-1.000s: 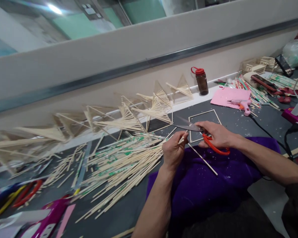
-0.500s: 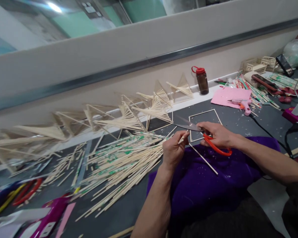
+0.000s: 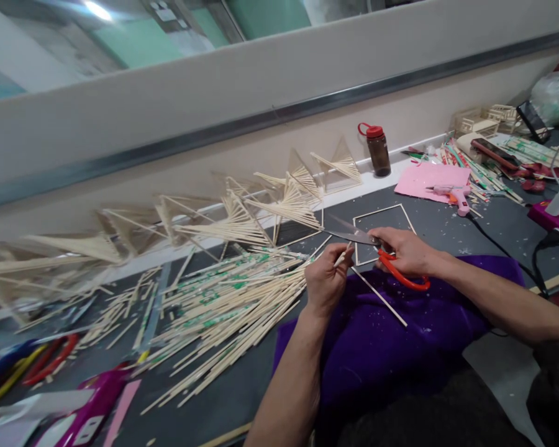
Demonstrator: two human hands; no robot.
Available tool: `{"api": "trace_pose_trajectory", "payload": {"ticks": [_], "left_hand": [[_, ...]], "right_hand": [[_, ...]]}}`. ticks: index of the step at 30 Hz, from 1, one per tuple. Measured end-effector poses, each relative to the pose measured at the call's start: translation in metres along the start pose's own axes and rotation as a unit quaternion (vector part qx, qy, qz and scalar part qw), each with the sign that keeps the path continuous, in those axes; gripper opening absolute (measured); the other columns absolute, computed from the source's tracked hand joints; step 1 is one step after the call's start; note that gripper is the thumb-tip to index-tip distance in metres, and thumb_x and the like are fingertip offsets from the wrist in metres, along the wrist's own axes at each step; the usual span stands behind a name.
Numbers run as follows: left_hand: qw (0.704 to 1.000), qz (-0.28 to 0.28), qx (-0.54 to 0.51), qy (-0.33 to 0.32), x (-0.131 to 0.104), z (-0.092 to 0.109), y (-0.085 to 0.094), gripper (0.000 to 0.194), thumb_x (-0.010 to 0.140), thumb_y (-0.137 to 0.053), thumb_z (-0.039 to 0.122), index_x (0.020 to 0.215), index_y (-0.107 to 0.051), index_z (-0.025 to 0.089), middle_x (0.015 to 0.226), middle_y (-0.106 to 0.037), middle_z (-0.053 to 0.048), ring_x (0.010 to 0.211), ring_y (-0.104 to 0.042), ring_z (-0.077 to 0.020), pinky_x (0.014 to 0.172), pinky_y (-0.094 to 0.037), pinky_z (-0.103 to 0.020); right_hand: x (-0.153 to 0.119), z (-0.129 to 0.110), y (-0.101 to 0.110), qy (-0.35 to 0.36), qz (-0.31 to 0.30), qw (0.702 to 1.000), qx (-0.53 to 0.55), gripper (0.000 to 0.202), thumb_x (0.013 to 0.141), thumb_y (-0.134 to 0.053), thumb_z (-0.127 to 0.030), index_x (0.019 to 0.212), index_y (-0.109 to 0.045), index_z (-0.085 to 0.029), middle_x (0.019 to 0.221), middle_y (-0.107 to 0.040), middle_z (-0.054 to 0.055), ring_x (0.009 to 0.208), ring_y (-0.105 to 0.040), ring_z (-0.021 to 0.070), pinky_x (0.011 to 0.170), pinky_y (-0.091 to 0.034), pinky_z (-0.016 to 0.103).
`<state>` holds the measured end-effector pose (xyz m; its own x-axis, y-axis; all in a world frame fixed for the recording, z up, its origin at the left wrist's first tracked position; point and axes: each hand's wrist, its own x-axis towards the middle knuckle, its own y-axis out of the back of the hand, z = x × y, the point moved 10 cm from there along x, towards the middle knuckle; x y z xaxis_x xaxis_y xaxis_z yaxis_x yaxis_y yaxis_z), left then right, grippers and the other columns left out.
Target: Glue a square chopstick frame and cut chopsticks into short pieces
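My right hand (image 3: 403, 249) grips red-handled scissors (image 3: 404, 274), their blades spread and pointing left just above my left hand. Pinched in my left hand (image 3: 327, 276) is a short thin wooden stick (image 3: 340, 258); the fist hides part of it. Below the hands a longer loose stick (image 3: 382, 299) slants across the purple cloth (image 3: 400, 354) on my lap. A four-sided frame of thin sticks (image 3: 409, 217) lies on the dark table just behind my right hand.
Left of my hands spreads a pile of sticks (image 3: 242, 310), with stick-built fan structures (image 3: 242, 223) along the wall. A brown bottle (image 3: 379, 155) stands at the back. A pink glue gun (image 3: 457, 195) rests on a pink sheet (image 3: 414, 181), its cord trailing right.
Almost nothing differs. The whole view has shifted very slightly; both hands, the scissors and the stick keep nearly the same position.
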<state>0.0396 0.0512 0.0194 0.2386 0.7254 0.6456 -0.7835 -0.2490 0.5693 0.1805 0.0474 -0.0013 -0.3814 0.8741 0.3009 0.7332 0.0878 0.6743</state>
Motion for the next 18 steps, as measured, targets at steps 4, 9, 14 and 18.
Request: {"api": "trace_pose_trajectory", "payload": {"ticks": [4, 9, 14, 18], "left_hand": [[0.999, -0.001, 0.013, -0.033, 0.001, 0.007, 0.003, 0.021, 0.091, -0.053, 0.037, 0.087, -0.065, 0.019, 0.061, -0.066, 0.003, 0.051, -0.059, -0.0071, 0.054, -0.043, -0.015], [0.998, -0.015, 0.031, -0.051, 0.002, 0.013, 0.003, 0.021, 0.093, -0.049, 0.032, 0.088, -0.066, 0.019, 0.059, -0.065, 0.004, 0.05, -0.058, -0.0067, 0.053, -0.042, -0.015], [0.997, -0.027, 0.044, -0.065, 0.002, 0.015, 0.001, 0.021, 0.092, -0.049, 0.031, 0.086, -0.065, 0.019, 0.063, -0.067, 0.003, 0.049, -0.057, -0.0066, 0.052, -0.041, -0.016], [0.997, -0.034, 0.036, -0.055, 0.001, 0.013, -0.001, 0.022, 0.093, -0.049, 0.033, 0.086, -0.066, 0.02, 0.059, -0.064, 0.004, 0.048, -0.055, -0.0068, 0.052, -0.04, -0.016]], "right_hand": [[-0.001, -0.003, 0.001, 0.024, 0.01, 1.0, -0.01, 0.055, 0.074, -0.066, -0.035, 0.125, -0.048, -0.02, 0.107, -0.061, 0.007, 0.082, -0.054, 0.0169, 0.077, -0.045, 0.034], [-0.002, -0.003, 0.001, 0.027, -0.001, 1.0, -0.007, 0.06, 0.075, -0.068, -0.038, 0.129, -0.046, -0.022, 0.115, -0.06, 0.008, 0.096, -0.056, 0.0211, 0.086, -0.046, 0.039], [-0.002, -0.002, -0.001, 0.032, -0.008, 0.999, 0.001, 0.063, 0.074, -0.069, -0.041, 0.13, -0.045, -0.023, 0.116, -0.06, 0.008, 0.1, -0.056, 0.0233, 0.088, -0.046, 0.042], [-0.001, -0.002, -0.003, 0.022, -0.01, 1.0, 0.019, 0.059, 0.075, -0.068, -0.042, 0.127, -0.047, -0.023, 0.113, -0.06, 0.008, 0.094, -0.056, 0.0215, 0.085, -0.046, 0.04]]}}
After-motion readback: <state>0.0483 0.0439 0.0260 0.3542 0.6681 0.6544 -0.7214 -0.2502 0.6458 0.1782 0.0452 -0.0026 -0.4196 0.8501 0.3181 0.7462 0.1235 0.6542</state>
